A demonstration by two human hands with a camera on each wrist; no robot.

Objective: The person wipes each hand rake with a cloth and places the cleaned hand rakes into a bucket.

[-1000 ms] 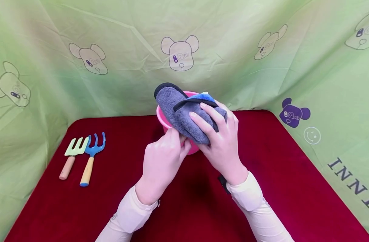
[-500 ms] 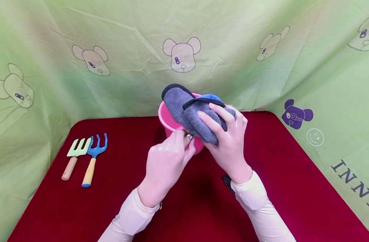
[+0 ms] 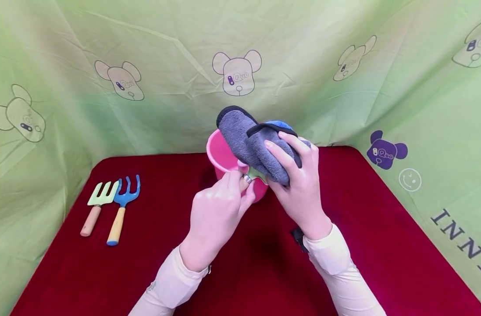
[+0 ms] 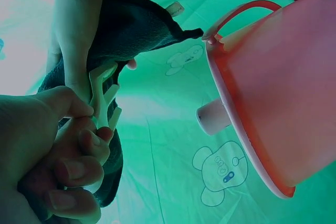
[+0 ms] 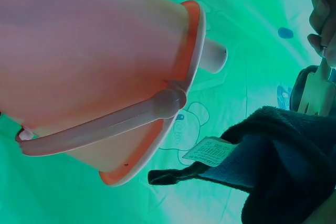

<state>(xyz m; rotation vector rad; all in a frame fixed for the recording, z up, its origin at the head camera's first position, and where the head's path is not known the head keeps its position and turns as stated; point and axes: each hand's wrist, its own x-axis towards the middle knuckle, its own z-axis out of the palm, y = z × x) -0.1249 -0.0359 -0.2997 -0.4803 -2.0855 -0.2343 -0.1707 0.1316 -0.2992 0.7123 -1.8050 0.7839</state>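
Observation:
My left hand (image 3: 214,210) grips the wooden handle of a small garden fork, whose light green head (image 3: 257,174) shows just past the metal collar. Pale green tines (image 4: 109,97) stick out against the cloth in the left wrist view. A grey towel (image 3: 240,134) with black edging and a blue reverse is bunched over the fork head, held in the curled fingers of my right hand (image 3: 301,193). Its white label (image 5: 211,151) hangs out in the right wrist view. Both hands are in front of and partly over a pink bucket (image 3: 218,151), hiding part of it.
On the red tabletop (image 3: 165,272), a light green fork (image 3: 100,193) and a blue fork (image 3: 123,195) lie side by side at left. A handle end (image 4: 211,117) protrudes past the bucket rim. Green printed cloth (image 3: 177,118) surrounds the table.
The towel has slid up and right along the fork, uncovering its metal collar and the base of the green head. More of the bucket's inside shows. The view has shifted slightly.

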